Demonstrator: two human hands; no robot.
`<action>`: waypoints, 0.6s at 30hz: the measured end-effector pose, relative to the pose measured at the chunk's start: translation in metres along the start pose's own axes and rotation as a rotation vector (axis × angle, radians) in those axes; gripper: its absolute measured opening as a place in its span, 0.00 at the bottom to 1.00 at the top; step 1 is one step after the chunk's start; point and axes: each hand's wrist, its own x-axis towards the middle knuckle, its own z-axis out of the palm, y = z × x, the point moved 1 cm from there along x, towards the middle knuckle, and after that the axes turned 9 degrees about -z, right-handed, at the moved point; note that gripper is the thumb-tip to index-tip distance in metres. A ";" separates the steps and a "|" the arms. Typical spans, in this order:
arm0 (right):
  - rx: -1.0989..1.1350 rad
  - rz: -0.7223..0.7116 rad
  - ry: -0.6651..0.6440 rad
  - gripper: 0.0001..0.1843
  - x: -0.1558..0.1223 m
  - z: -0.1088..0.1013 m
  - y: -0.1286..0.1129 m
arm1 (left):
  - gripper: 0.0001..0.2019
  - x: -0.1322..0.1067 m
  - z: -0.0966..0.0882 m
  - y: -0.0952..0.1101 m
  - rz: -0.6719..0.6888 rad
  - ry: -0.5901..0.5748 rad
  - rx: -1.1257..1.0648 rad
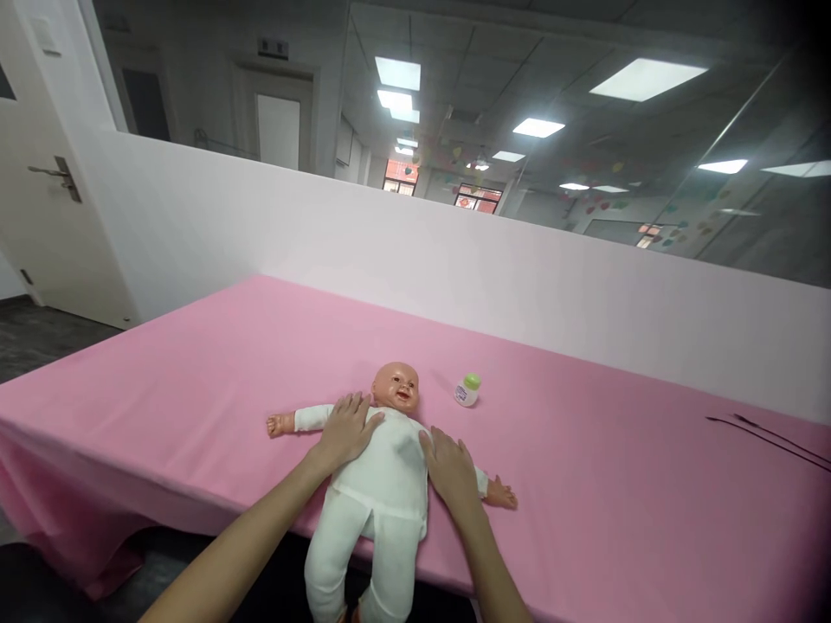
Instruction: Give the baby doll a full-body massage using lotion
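The doll's legs (363, 554) overhang the worktop's (195, 381) near edge; left hand (347, 428) and right hand (451, 467), fingers spread flat, press its shoulders, apparently steadying it. A small bottle (467, 390) stands beside its head.

White partition (454, 260), lit ceiling panels (646, 78)

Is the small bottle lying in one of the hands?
No, the bottle stands alone on the pink table beside the doll, while both hands rest on the doll.

Both forearms were bare, no sleeves in view; the left hand (347, 428) and right hand (451, 467) wore nothing at all.
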 end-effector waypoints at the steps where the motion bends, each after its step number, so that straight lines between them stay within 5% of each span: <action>1: -0.078 -0.012 -0.034 0.28 -0.004 -0.002 0.008 | 0.36 -0.001 -0.002 -0.005 0.002 0.011 0.052; 6: -0.214 -0.067 -0.127 0.24 -0.023 -0.018 0.042 | 0.29 -0.012 -0.025 -0.041 0.039 0.131 0.226; 11: 0.068 -0.090 -0.245 0.22 -0.031 -0.043 0.052 | 0.25 -0.024 -0.059 -0.069 0.202 -0.057 0.138; 18: -0.046 -0.013 -0.102 0.16 0.005 -0.042 0.056 | 0.31 0.001 -0.065 -0.058 0.049 -0.006 0.152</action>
